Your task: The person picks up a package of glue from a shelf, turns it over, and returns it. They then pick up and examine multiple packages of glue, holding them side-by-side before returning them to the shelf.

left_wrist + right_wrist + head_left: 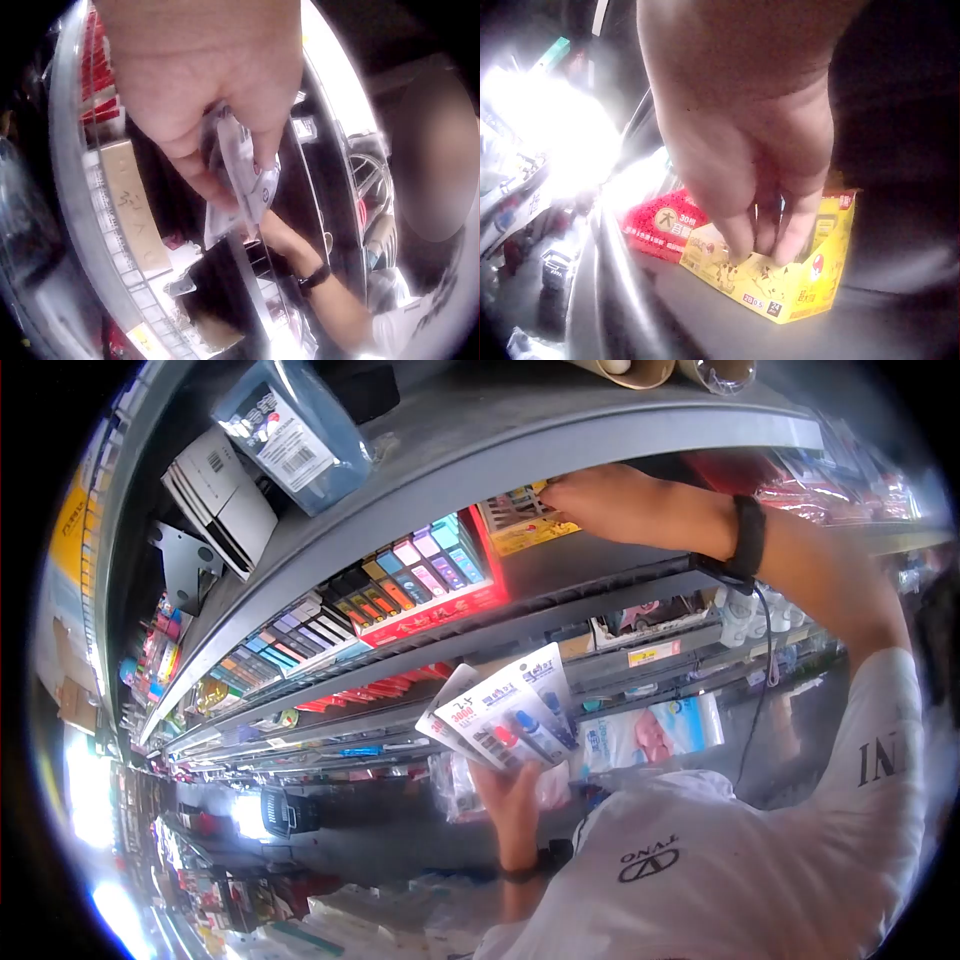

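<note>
A person in a white shirt (650, 850) stands by shop shelving, seen through the head camera I follow from afar. The left hand (510, 795), low and in front of the torso, grips a fan of white blister cards (480, 705), its thumb and fingers closed on them. I can make out red and blue pieces on the front card, and a red price reading 3000. My left wrist view shows the same cards pinched edge-on below the palm.

The right hand (600, 505) reaches under an upper shelf (600, 440) into a yellow carton (795, 289). Its fingers point down and are bent into the carton's top, by the front wall; I cannot tell whether they pinch anything inside. The carton sits upright on a grey shelf (705, 322), just beside a red display box (440, 615) filled with rows of small coloured packs (415, 565).

On the shelf above, I see a blue wrapped package (290, 445) with a barcode label. Lower down, right of the cards, there is a packet with a baby's picture (650, 740). A black wristband (745, 545) circles the right wrist, and bright glare whitens the left of my right wrist view
</note>
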A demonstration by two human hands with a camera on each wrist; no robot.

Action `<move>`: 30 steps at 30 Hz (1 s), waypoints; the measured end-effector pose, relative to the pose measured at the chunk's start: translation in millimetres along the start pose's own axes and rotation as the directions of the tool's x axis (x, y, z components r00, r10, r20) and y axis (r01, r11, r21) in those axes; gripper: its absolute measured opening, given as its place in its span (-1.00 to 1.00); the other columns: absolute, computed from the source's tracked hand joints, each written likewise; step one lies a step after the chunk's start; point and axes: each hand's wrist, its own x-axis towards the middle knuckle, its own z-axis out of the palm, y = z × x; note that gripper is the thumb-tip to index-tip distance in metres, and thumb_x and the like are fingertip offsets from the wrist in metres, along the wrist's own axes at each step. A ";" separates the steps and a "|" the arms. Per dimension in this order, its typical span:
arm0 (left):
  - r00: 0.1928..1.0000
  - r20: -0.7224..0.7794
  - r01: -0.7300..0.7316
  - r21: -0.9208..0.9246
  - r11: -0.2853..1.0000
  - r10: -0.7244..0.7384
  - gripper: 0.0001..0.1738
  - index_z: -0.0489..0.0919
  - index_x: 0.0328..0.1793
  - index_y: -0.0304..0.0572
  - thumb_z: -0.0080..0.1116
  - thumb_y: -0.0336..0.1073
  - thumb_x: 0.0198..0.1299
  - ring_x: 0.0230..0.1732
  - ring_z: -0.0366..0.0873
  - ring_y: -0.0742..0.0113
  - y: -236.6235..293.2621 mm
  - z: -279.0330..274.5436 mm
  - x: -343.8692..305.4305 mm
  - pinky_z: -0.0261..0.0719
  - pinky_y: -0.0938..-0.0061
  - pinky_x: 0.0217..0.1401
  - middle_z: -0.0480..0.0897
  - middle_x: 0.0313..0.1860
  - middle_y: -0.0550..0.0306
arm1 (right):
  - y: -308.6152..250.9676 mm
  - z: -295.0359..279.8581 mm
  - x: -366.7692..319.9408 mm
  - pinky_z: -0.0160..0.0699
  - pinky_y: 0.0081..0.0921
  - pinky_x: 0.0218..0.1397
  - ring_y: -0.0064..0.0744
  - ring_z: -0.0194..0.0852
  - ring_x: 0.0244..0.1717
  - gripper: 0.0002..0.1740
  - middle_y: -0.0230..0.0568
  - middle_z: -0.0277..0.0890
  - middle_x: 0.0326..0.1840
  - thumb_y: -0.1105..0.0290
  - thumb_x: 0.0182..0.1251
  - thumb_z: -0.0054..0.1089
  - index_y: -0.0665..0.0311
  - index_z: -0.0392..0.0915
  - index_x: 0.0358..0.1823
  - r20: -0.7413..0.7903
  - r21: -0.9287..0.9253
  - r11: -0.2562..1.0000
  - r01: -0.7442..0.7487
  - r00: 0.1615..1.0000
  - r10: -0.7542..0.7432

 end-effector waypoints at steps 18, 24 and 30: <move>0.999 0.047 0.022 0.014 1.000 -0.023 -0.13 0.16 0.50 -0.36 0.42 -0.32 0.17 0.27 0.45 0.28 -2.6 10.0 0.4 0.42 0.36 0.33 0.44 0.30 0.05 | 27.9 36.4 40.9 0.59 -0.28 -0.31 -0.15 0.65 -0.38 -0.78 0.08 0.63 -0.36 0.37 0.32 0.05 0.36 0.62 -0.22 -0.293 -0.063 0.997 -0.038 0.956 0.018; 0.999 0.046 0.028 -0.025 0.999 -0.027 -0.12 0.13 0.51 -0.35 0.42 -0.37 0.16 0.31 0.44 0.25 -5.1 12.2 -0.6 0.41 0.34 0.36 0.42 0.33 0.04 | 22.4 25.8 44.9 0.59 -0.24 -0.21 -0.11 0.65 -0.29 -0.76 0.10 0.64 -0.29 0.36 0.33 0.04 0.36 0.61 -0.17 -0.261 0.054 0.989 -0.138 0.954 0.147; 0.999 0.017 0.050 -0.053 0.997 -0.050 -0.10 0.11 0.54 -0.34 0.41 -0.43 0.15 0.35 0.40 0.22 -3.0 12.7 -5.0 0.40 0.30 0.39 0.38 0.38 0.01 | 15.2 12.3 43.2 0.59 -0.21 -0.12 -0.06 0.66 -0.19 -0.73 0.12 0.64 -0.22 0.35 0.33 0.03 0.37 0.61 -0.11 -0.249 0.122 0.974 -0.191 0.944 0.216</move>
